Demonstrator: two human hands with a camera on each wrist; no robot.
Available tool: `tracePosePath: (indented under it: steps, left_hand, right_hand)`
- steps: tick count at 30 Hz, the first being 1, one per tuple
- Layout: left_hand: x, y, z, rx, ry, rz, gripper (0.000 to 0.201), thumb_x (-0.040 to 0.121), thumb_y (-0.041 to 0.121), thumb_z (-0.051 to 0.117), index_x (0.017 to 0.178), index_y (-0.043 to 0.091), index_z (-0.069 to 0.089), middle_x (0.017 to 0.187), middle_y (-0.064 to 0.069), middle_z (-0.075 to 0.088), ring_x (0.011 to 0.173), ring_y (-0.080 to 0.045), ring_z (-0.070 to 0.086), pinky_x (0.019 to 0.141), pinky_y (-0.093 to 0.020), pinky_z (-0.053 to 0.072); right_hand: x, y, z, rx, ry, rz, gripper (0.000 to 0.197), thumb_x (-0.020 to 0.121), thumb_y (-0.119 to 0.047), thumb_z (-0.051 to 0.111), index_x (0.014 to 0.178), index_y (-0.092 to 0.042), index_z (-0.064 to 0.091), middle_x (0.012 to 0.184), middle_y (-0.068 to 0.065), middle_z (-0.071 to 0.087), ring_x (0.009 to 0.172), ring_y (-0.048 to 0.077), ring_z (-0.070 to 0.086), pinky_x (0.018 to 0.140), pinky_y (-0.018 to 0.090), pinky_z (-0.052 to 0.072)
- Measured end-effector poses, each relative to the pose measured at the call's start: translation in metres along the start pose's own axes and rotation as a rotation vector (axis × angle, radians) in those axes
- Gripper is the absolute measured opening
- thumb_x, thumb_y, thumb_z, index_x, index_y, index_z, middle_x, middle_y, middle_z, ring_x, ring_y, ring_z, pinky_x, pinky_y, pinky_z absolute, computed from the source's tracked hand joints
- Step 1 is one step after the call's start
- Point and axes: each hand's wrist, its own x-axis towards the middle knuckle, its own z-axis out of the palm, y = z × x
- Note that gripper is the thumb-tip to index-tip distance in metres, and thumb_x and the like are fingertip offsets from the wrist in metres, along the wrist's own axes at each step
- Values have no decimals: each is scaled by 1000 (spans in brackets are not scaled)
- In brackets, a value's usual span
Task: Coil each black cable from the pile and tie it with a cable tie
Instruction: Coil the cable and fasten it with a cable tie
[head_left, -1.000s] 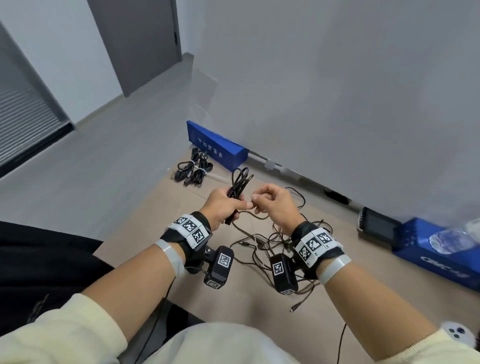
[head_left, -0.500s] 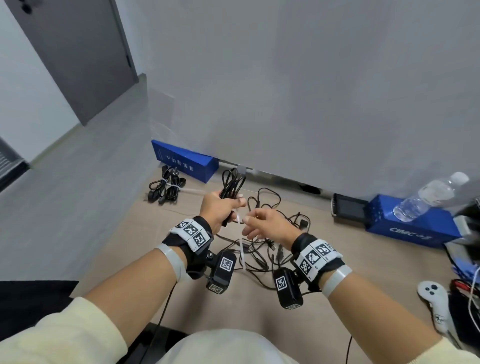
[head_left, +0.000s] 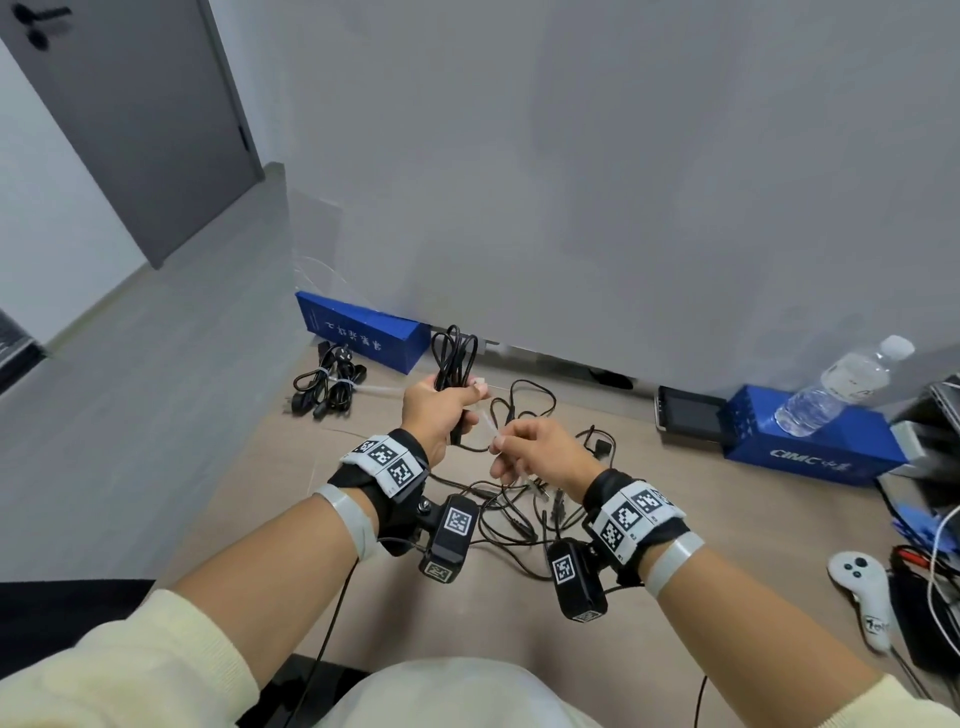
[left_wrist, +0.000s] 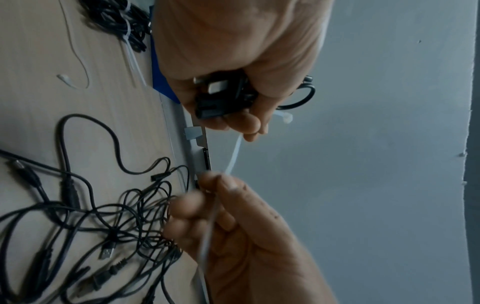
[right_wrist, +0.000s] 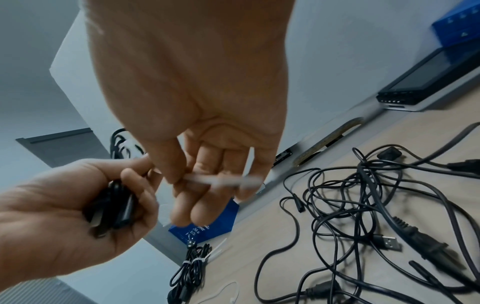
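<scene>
The coiled cable (head_left: 453, 358) is gripped in the left hand (head_left: 441, 415), above the pile (head_left: 519, 499). The cable tie (left_wrist: 235, 153) tail, pinched by the right hand (head_left: 540, 452), has been drawn farther out than half a second ago; cinching seems underway, though blur hides the loop.

Both forearms reaching forward toward 12 o'clock, sleeves pushed up, banded wrists level and near each other. Left hand (head_left: 439, 415) fisted round a coiled black cable (head_left: 454, 356), knuckles up, thumb pressed across the bundle. Right hand (head_left: 537, 452) at its 4 o'clock, just apart, thumb and forefinger pinching the tail of a white cable tie (left_wrist: 233, 156), other fingers loosely curled below.
</scene>
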Motion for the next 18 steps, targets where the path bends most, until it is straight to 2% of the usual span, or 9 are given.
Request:
tracePosePath:
  steps: [3, 6, 9, 12, 14, 16, 18]
  left_hand:
    - [3, -2, -7, 57, 37, 7, 14, 87, 13, 77, 97, 11, 68, 78, -2, 66, 49, -9, 55, 50, -23, 49]
    - [6, -2, -13, 54, 50, 3, 18, 89, 18, 74, 99, 8, 63, 78, -3, 66, 49, -10, 54, 50, -24, 48]
    - [0, 5, -11, 60, -146, -55, 16, 91, 22, 72, 92, 14, 58, 64, 1, 56, 47, -10, 47, 48, -23, 43]
    - [-9, 11, -7, 201, -452, -112, 13, 93, 18, 69, 84, 16, 60, 60, 1, 51, 45, -10, 43, 47, -23, 39]
    - [-12, 12, -5, 316, -630, -175, 17, 93, 15, 68, 77, 16, 66, 60, 0, 49, 44, -10, 42, 46, -21, 37]
    - [-12, 12, -6, 381, -691, -236, 17, 93, 15, 68, 76, 15, 70, 60, -1, 47, 45, -10, 41, 46, -21, 37]
    - [-11, 14, -10, 395, -682, -267, 10, 92, 16, 69, 86, 10, 68, 60, -1, 48, 45, -10, 42, 47, -21, 37]
  right_hand:
    - [5, 8, -8, 38, 158, 15, 18, 101, -11, 54, 98, 3, 67, 70, 12, 68, 59, 20, 59, 60, 26, 52]
    - [9, 13, -16, 74, 308, 38, 17, 102, -8, 50, 106, 1, 64, 66, 10, 64, 54, 17, 54, 53, 25, 48]
    - [9, 10, -18, 66, 334, 52, 12, 101, -6, 52, 108, -1, 61, 66, 9, 65, 53, 17, 53, 51, 25, 46]
    - [10, -1, -14, 58, 277, 9, 11, 100, -4, 53, 105, 0, 62, 66, 10, 66, 55, 20, 53, 53, 27, 45]
    - [10, -8, -11, 46, 243, -62, 15, 97, 1, 51, 102, 0, 65, 73, 11, 68, 60, 21, 54, 54, 28, 45]
    - [8, -16, -9, 27, 199, -145, 18, 94, 4, 52, 100, -2, 68, 84, 11, 70, 64, 18, 56, 54, 25, 46]
    - [5, -21, -7, 24, 150, -205, 17, 95, 2, 55, 100, -4, 70, 85, 8, 69, 62, 10, 55, 53, 21, 44]
